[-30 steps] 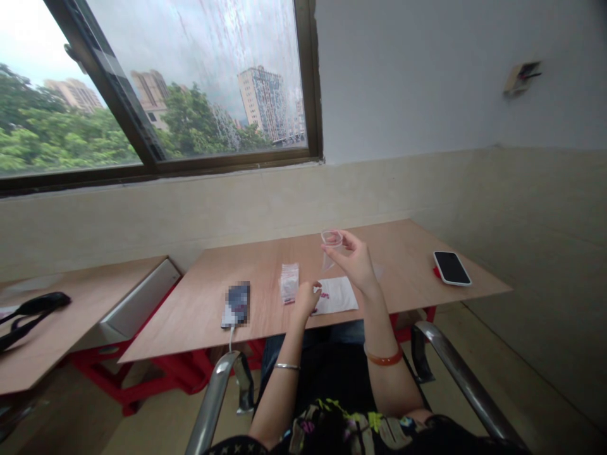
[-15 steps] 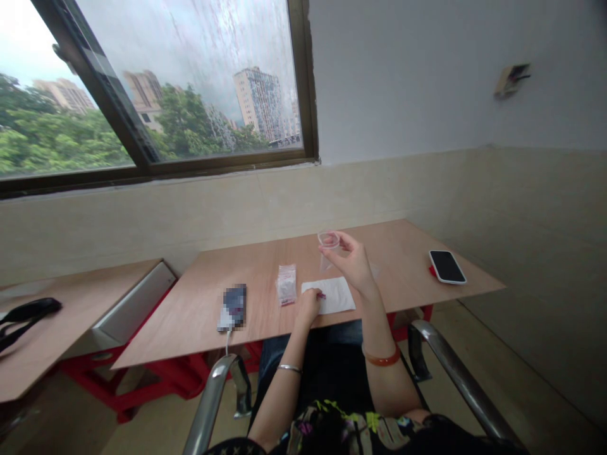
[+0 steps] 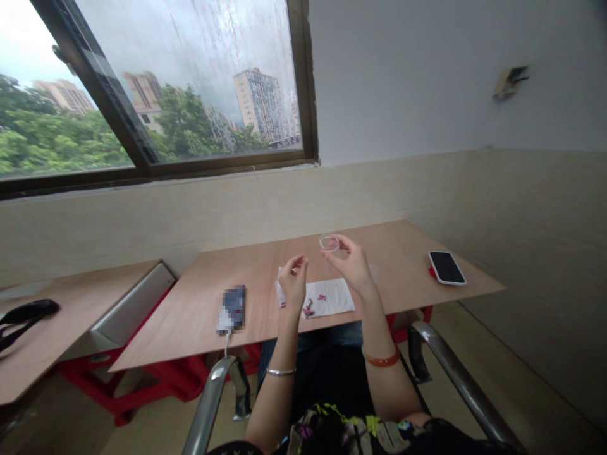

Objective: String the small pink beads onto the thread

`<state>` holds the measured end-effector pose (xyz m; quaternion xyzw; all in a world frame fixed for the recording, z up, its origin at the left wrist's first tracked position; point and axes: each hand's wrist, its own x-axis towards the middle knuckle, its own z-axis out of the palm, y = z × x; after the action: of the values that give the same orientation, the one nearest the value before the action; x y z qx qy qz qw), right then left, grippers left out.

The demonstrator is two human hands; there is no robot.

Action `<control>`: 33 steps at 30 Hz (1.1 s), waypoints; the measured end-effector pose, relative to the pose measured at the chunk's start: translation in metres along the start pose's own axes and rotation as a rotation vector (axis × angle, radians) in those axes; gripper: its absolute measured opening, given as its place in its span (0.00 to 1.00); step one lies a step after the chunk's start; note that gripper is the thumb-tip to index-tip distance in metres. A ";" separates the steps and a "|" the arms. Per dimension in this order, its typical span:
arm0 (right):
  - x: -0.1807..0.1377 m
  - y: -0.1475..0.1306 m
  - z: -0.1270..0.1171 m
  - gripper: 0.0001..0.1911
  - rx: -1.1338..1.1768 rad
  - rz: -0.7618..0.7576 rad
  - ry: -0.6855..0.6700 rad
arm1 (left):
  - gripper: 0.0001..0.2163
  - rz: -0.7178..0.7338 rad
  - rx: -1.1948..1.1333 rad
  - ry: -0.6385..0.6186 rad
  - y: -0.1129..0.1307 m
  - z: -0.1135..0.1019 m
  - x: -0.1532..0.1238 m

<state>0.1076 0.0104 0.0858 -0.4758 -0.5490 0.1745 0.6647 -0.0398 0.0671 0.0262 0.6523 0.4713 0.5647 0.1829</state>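
Note:
My right hand (image 3: 353,268) is closed on the rim of what looks like a small clear plastic bag (image 3: 329,242), whose rounded mouth faces up. My left hand (image 3: 294,284) is raised to the left of it, thumb and fingertips pinched together; anything between them is too small to make out. Below both hands lies a white sheet (image 3: 336,302) with small dark pink pieces (image 3: 308,308) on its left part and a few more pink pieces (image 3: 322,297) near its middle. Partly hidden behind my left hand is a stack of clear packets (image 3: 281,294).
A phone-like device with a white cable (image 3: 231,309) is at the table's left. On the right, a white-edged phone (image 3: 446,268) rests over something red. Metal chair arms (image 3: 220,385) flank me. A second table (image 3: 76,316) with a black strap stands left.
My left hand has lifted off the white sheet and moved up and left, uncovering the pink pieces and covering part of the packets. My right hand stays almost still with the clear bag.

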 end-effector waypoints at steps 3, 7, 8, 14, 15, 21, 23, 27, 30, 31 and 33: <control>-0.002 0.003 0.002 0.21 -0.060 -0.001 -0.026 | 0.11 0.170 -0.237 0.206 0.058 -0.026 0.013; -0.004 0.001 0.004 0.18 -0.062 -0.040 -0.129 | 0.08 0.243 -0.233 0.123 0.101 -0.040 0.009; -0.004 0.000 0.004 0.17 -0.051 -0.050 -0.151 | 0.07 0.240 -0.229 0.053 0.104 -0.038 0.006; -0.002 0.003 0.000 0.18 -0.057 -0.006 -0.071 | 0.10 0.099 -0.394 0.078 0.088 -0.018 -0.001; -0.002 0.004 -0.001 0.19 -0.056 0.005 -0.051 | 0.11 0.072 -0.395 0.085 0.078 -0.014 0.001; 0.000 0.001 0.001 0.21 0.013 0.026 0.019 | 0.10 -0.085 0.268 -0.377 -0.015 0.015 -0.004; 0.000 0.001 0.002 0.22 0.021 0.033 0.039 | 0.09 -0.113 0.337 -0.468 -0.045 0.025 -0.014; 0.001 0.003 0.002 0.24 0.045 0.041 0.051 | 0.10 -0.142 0.451 -0.590 -0.082 0.037 -0.031; 0.001 0.005 0.001 0.23 0.048 0.040 0.049 | 0.10 -0.141 0.497 -0.629 -0.092 0.043 -0.035; 0.001 0.005 0.000 0.24 0.041 0.041 0.049 | 0.09 -0.137 0.502 -0.635 -0.094 0.044 -0.035; 0.001 0.004 0.000 0.24 0.023 0.047 0.046 | 0.09 -0.129 0.500 -0.635 -0.097 0.046 -0.036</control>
<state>0.1090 0.0134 0.0827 -0.4846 -0.5202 0.1853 0.6784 -0.0345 0.0989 -0.0828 0.7877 0.5540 0.1906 0.1904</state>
